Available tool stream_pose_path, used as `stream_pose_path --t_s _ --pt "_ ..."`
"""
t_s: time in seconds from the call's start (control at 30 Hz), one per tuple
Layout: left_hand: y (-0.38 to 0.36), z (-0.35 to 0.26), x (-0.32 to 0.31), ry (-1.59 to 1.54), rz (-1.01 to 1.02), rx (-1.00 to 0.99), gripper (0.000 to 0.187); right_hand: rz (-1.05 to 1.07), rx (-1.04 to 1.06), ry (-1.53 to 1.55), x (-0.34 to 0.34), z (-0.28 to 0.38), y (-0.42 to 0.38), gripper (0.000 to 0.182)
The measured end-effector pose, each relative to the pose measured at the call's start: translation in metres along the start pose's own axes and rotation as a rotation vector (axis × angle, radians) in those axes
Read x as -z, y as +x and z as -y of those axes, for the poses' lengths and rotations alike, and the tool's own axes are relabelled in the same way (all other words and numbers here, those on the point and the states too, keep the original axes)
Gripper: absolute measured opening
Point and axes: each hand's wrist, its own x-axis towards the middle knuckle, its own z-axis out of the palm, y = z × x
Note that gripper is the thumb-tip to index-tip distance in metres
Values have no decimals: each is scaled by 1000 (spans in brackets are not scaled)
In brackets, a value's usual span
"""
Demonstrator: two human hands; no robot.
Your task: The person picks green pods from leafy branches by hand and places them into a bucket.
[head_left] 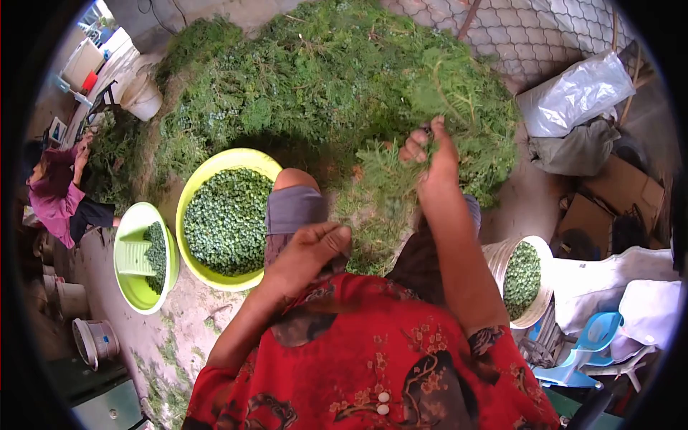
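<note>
My right hand [434, 154] is raised over the floor in front of me, its fingers closed round a feathery green conifer sprig [387, 168]. The sprig's outer end is blurred. Near my left knee, my left hand [315, 252] is closed, thumb against curled fingers; whatever they may hold is hidden. Just beyond that knee stands a yellow tub [188, 251] full of small round blue-green berries [228, 222]. A big heap of berry-bearing conifer branches [301, 86] spreads across the floor ahead.
A light-green basin with a ribbed board [136, 258] holds more berries. At right are a white bucket of berries [521, 283], a blue plastic seat [598, 333] and a silvery sack [577, 93]. Another person [61, 186] sits at far left, beside branches and a pale bucket [142, 98].
</note>
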Motion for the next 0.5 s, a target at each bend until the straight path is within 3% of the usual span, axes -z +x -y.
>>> stream_pose_path --t_s 0.03,0.13,0.33,0.4,0.43,0.5 --pt "2 5 7 -195 62 28 15 -16 -7 2 5 -2 5 23" --pt "10 0 3 -355 16 -59 8 109 12 -17 13 -8 7 32" --pt "24 6 -11 -262 14 -114 23 153 -41 11 -1 -19 -5 31" --pt "28 7 -19 -157 -33 -241 23 108 -90 32 -12 -20 -14 23" --pt "30 5 -25 -159 -31 -237 23 103 -90 32 -15 -21 -16 23" --pt "33 1 -36 -21 -69 -412 24 54 -72 -63 -19 -24 -18 25"
